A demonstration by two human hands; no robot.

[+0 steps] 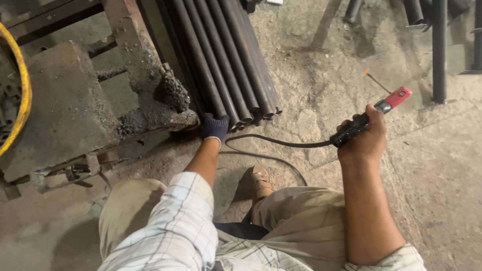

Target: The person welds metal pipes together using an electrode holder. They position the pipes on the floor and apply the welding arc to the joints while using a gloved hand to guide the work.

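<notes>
A person crouches on a dusty concrete floor (pixel 442 165) in a metal workshop, both arms out in front; the left hand (pixel 215 127) — in a dark knit glove — rests against the near ends of a stack of dark steel pipes (pixel 221 60), fingers curled toward the pipe mouths, though how firm the grip is cannot be told from this angle; the bare right hand (pixel 369 138) is closed tight around a welding holder (pixel 374 116) with a black grip and red tip, held up and well apart from the pipes; a thin rod (pixel 377 83) sticks out of the holder, its end glowing orange; a black cable (pixel 271 143) loops from the holder back across the floor toward the person's sandalled foot (pixel 261 178); a rusty, slag-crusted steel block (pixel 65 110) sits just left of the pipes. By the look of it, the work stands at a pause between welds — steadying or lining up the pipe ends; the next move would call for bringing the rod tip down to the joint with the pipes held still, and keeping the hot tip off the cable and clothing.
</notes>
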